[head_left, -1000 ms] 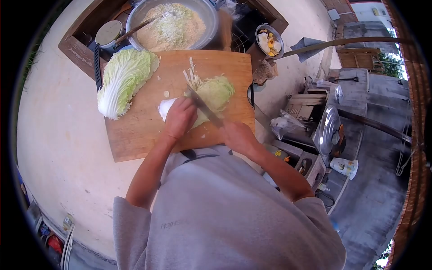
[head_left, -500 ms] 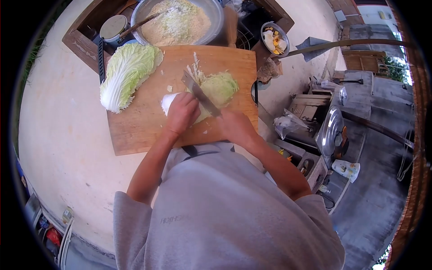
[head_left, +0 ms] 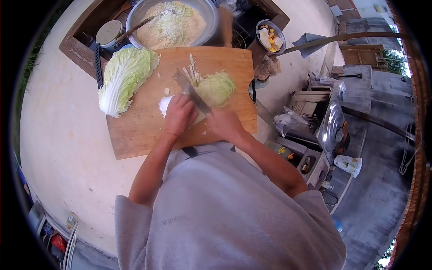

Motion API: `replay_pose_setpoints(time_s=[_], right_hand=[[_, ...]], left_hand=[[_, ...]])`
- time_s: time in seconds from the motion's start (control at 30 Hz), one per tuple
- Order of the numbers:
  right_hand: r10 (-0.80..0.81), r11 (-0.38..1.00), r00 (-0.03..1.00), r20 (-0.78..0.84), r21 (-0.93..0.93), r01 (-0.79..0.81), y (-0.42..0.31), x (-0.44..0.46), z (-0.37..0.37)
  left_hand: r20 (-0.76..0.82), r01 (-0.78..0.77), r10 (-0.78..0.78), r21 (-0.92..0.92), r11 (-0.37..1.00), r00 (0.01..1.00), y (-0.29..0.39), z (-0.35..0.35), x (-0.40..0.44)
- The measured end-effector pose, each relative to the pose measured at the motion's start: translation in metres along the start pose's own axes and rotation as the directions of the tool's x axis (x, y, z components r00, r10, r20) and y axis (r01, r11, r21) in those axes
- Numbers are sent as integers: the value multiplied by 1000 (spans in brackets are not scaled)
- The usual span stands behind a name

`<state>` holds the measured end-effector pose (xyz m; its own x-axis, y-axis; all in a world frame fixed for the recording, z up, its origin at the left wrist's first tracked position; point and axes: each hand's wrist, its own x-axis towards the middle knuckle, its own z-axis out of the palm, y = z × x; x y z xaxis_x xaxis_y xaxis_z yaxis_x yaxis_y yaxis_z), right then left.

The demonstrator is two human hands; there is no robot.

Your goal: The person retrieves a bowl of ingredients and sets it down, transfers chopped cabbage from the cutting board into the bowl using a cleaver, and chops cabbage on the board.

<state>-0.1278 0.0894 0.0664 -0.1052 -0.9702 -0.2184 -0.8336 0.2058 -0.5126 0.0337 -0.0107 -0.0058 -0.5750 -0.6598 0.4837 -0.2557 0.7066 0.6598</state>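
Note:
My right hand [head_left: 225,123] grips the handle of a cleaver [head_left: 193,92], its broad blade slanting up and left across the wooden cutting board [head_left: 144,130]. Closed over a piece of napa cabbage [head_left: 165,105], my left hand [head_left: 180,113] presses it to the board, right beside the blade. Most of that piece is hidden under my fingers; its white end shows at the left. Shredded cabbage [head_left: 216,87] lies in a pale green heap on the blade's far side. A larger cabbage half [head_left: 128,77] rests at the board's upper left corner.
Beyond the board stands a metal basin [head_left: 209,24] of crumbly pale food with a stick across it. A lidded tub [head_left: 109,32] is left of it. To the right are a bowl of peelings [head_left: 271,38] and a metal lid [head_left: 331,128].
The cleaver and my right hand have shifted slightly left, toward my left hand. My left hand keeps its hold on the cabbage. The whole view has tilted a little.

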Motion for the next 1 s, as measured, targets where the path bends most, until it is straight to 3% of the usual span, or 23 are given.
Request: replay_pose_setpoints(time_s=[0.17, 0.4, 0.53, 0.63, 0.83, 1.0], right_hand=[[50, 999, 984, 172, -15, -48, 1, -29, -26], [35, 998, 998, -45, 50, -33, 2, 17, 38], [19, 998, 999, -25, 57, -18, -7, 9, 7], [39, 999, 994, 103, 17, -41, -16, -14, -26], [23, 999, 996, 82, -49, -19, 3, -9, 23], [8, 998, 1000, -15, 70, -7, -8, 22, 34]], left_hand=[[-47, 5, -6, -19, 1000, 999, -2, 3, 0], [-46, 13, -12, 9, 1000, 999, -2, 3, -2], [-60, 35, -34, 19, 999, 998, -4, 5, -1], [-74, 57, -56, 9, 998, 996, -2, 5, -4], [-74, 98, -98, -3, 995, 993, -4, 7, -6], [-141, 69, -76, -54, 996, 987, -1, 3, -3]])
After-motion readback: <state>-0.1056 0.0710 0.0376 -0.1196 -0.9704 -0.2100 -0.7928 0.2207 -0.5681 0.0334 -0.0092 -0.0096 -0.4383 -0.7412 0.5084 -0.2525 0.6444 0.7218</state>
